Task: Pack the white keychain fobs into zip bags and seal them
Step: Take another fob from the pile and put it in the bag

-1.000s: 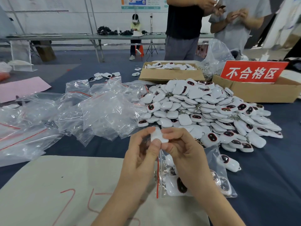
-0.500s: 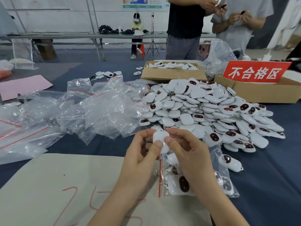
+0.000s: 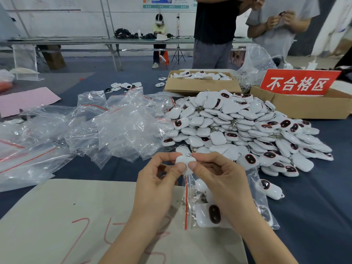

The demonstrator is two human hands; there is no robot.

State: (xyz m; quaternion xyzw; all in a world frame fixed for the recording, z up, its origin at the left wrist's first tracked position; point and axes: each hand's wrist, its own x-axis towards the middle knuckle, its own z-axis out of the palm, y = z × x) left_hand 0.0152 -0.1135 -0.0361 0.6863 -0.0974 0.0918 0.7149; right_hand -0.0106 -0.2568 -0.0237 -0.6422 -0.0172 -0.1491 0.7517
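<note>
Two bare hands meet in the middle of the view over a blue-covered table. The left hand [image 3: 158, 189] and right hand [image 3: 222, 183] each pinch one white fob [image 3: 183, 161] between thumb and forefinger, the other fingers curled loosely behind. The fob is held up between the two thumbs, its small metal ring at the top.

Directly beneath the hands, mostly under the right wrist, lies a clear zip bag [image 3: 263, 210] with a red seal line, already holding several fobs. The held fob sits at the upper end of that red line; whether it is inside the bag's mouth cannot be told.

Just beyond the hands and to their right spreads a large pile of fobs [image 3: 238, 128]. Beyond the left hand lies a heap of empty clear bags [image 3: 122, 130]. Under the left forearm is a beige sheet [image 3: 66, 216] with red handwriting. One loose fob [image 3: 271, 189] lies just right of the right hand.
</note>
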